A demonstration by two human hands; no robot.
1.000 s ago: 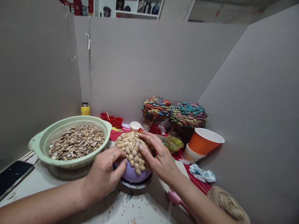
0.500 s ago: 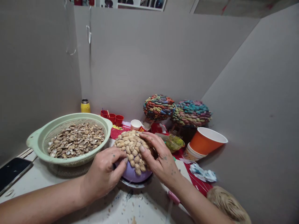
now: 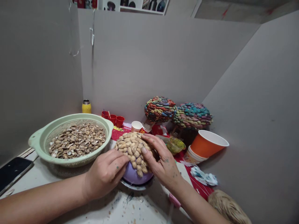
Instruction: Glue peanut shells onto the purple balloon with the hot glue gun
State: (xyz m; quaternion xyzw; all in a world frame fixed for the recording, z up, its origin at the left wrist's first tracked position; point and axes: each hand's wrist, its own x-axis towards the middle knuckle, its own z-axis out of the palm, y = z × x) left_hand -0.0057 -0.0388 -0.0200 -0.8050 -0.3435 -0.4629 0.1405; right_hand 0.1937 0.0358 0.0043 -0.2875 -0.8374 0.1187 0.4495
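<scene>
A rounded purple form [image 3: 137, 177], which looks like a balloon, rests in a metal bowl [image 3: 135, 186] in front of me. Overlapping peanut shells [image 3: 133, 146] cover its top, and its near side shows bare purple. My right hand [image 3: 161, 158] is curved over the right side, thumb on the shells and fingers around the top, holding it. At the left edge of the shells, my left hand [image 3: 108, 172] has its fingers pressed together against the form. Its fingertips are turned away, so anything pinched there is hidden.
A green colander [image 3: 37, 140] of loose shells stands at left, near a phone [image 3: 15, 172]. Behind are a yellow bottle [image 3: 86, 107], red cups [image 3: 120, 121], a paper cup [image 3: 136, 126] and two colourful domes [image 3: 160, 109]. Orange paper buckets [image 3: 207, 144] and a stained cloth [image 3: 203, 175] lie right.
My left hand has rolled over so its back faces up, its fingers closing in against the shells' left edge. The right hand stays in place; the view has shifted slightly.
</scene>
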